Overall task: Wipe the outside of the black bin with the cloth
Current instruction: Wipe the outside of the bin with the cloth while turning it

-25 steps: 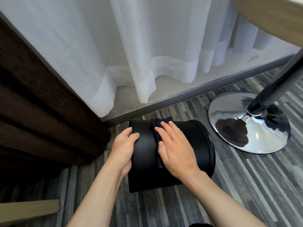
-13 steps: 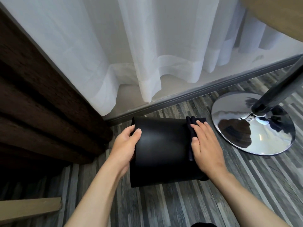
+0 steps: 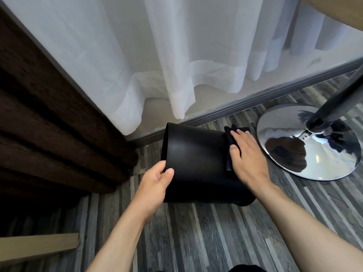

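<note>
The black bin (image 3: 196, 160) lies on its side on the grey wood-look floor, its bottom end to the left and its mouth end hidden under my right hand. My left hand (image 3: 157, 181) grips the bin's left edge, thumb on the outer wall. My right hand (image 3: 247, 156) lies flat on a dark folded cloth (image 3: 228, 142), pressing it against the bin's right end. Most of the cloth is hidden beneath my palm and fingers.
A chrome table base (image 3: 310, 142) with a dark pole (image 3: 337, 103) stands close to the right of the bin. White sheer curtains (image 3: 176, 55) hang behind, above a grey skirting. A dark brown curtain (image 3: 49, 118) fills the left. A wooden board (image 3: 37, 246) lies at lower left.
My right hand slid the cloth from the middle of the bin to its right end. My left hand shifted lower on the bin's left edge, and the bin tilted a little.
</note>
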